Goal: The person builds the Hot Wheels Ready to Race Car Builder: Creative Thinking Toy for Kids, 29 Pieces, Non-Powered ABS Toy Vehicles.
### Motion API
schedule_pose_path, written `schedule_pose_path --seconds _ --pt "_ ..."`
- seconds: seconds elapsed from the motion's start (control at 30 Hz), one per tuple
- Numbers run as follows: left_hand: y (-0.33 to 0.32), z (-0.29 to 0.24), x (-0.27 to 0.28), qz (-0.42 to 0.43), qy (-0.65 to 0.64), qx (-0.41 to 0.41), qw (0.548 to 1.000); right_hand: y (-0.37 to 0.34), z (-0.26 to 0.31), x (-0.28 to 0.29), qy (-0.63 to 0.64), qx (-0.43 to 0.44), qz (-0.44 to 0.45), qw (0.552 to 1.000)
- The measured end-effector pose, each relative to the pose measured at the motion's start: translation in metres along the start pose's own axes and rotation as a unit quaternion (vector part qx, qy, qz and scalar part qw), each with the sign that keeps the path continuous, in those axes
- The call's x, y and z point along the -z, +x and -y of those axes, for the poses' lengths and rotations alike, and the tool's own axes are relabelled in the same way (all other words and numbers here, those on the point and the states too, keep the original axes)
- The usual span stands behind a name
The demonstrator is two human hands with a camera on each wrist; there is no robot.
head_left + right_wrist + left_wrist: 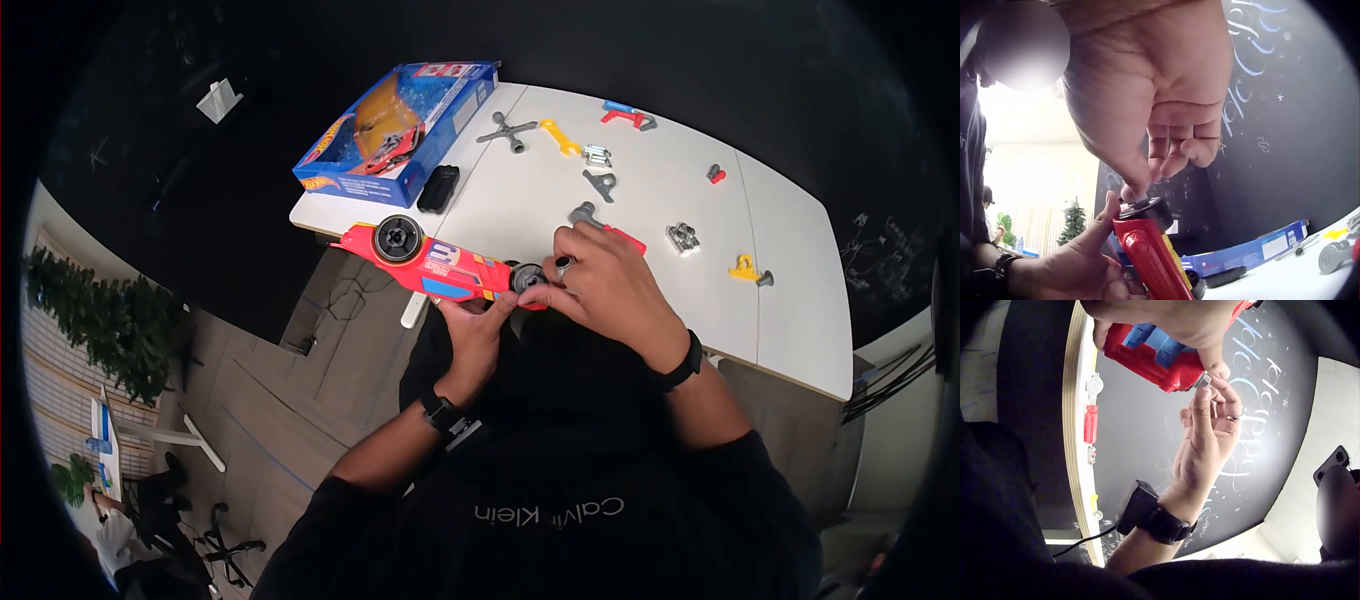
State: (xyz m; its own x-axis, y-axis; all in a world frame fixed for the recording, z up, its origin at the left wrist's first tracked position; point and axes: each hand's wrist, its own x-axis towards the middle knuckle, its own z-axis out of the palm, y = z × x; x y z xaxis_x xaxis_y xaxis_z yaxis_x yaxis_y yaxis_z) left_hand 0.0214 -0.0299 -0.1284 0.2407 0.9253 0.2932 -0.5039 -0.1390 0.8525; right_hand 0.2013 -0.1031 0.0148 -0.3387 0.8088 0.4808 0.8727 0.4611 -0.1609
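A red toy race car (462, 266) with yellow and blue markings is tilted on its side over the table's near edge. My left hand (474, 345) grips its body from below, the thumb close to one black wheel (527, 281). Over that wheel's hub, my right hand (612, 288) pinches a small grey piece (1202, 381) between thumb and fingers; the fingertips partly hide it. The other wheel (397, 238) shows at the car's far left end. Just behind my right hand lies a grey-headed tool with a red handle (626, 238).
On the white table (790, 320), a blue toy box (430, 165) stands at back left beside a black tray-like part (438, 190). A grey cross wrench (508, 132), yellow wrench (560, 138), grey bracket (601, 185), silver engine-like part (683, 237) and yellow part (743, 268) lie spread out.
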Motion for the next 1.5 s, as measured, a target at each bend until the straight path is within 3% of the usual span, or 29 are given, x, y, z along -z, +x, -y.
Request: schedule_pose_path --seconds 0.1,0.17,0.27,0.47,0.6,0.67,0.77,0.87,1.0,1.07,1.13,1.23,1.3,1.4,1.5 --pt "-0.002 -0.008 -0.010 -0.031 -0.076 0.026 0.996 -0.001 0.005 0.007 0.019 -0.023 -0.010 1.000" --pt "-0.002 -0.011 -0.011 -0.021 -0.072 0.028 0.997 -0.002 0.003 0.006 0.072 0.045 -0.027 0.996" --pt "0.001 -0.002 -0.008 -0.012 -0.071 0.021 0.997 -0.007 -0.003 -0.002 0.052 0.051 -0.028 0.997" --pt "-0.001 0.012 0.003 0.025 0.010 0.008 1.000 -0.015 -0.002 -0.001 -0.040 0.000 -0.038 0.998" --pt "0.000 0.006 -0.003 0.032 0.005 -0.012 0.999 -0.012 0.008 0.013 0.027 -0.014 -0.044 0.999" --pt "0.000 0.002 -0.007 0.027 -0.004 -0.017 0.999 -0.013 0.001 0.006 0.053 0.070 -0.046 0.995" --pt "0.001 0.002 -0.006 0.012 -0.003 -0.004 1.000 -0.015 -0.002 -0.002 0.002 0.071 -0.048 0.996" --pt "0.000 0.006 -0.006 0.006 -0.004 -0.008 1.000 -0.015 0.001 -0.002 -0.013 0.023 -0.087 0.996" --pt "-0.001 0.010 -0.008 0.010 -0.004 -0.030 1.000 -0.016 0.004 0.007 -0.045 0.010 -0.067 0.997" --pt "-0.001 -0.004 -0.022 0.003 -0.059 -0.012 0.998 -0.016 0.006 0.011 0.016 0.027 -0.118 0.993" --pt "0.002 0.000 -0.020 0.004 -0.062 -0.011 0.998 -0.020 0.001 0.008 0.062 0.020 -0.104 0.992" --pt "0.005 0.002 -0.019 0.011 -0.058 0.003 0.998 -0.025 -0.006 0.004 0.032 0.049 -0.062 0.996" --pt "0.005 0.004 -0.021 0.018 -0.051 0.020 0.998 -0.028 -0.005 0.006 -0.070 0.024 -0.049 0.996" --pt "0.008 0.008 -0.024 0.006 -0.039 -0.007 0.999 -0.031 -0.004 0.015 -0.059 -0.015 -0.057 0.997" --pt "0.012 0.001 -0.028 0.065 -0.028 0.012 0.997 -0.032 -0.003 0.014 -0.010 -0.024 -0.103 0.994"
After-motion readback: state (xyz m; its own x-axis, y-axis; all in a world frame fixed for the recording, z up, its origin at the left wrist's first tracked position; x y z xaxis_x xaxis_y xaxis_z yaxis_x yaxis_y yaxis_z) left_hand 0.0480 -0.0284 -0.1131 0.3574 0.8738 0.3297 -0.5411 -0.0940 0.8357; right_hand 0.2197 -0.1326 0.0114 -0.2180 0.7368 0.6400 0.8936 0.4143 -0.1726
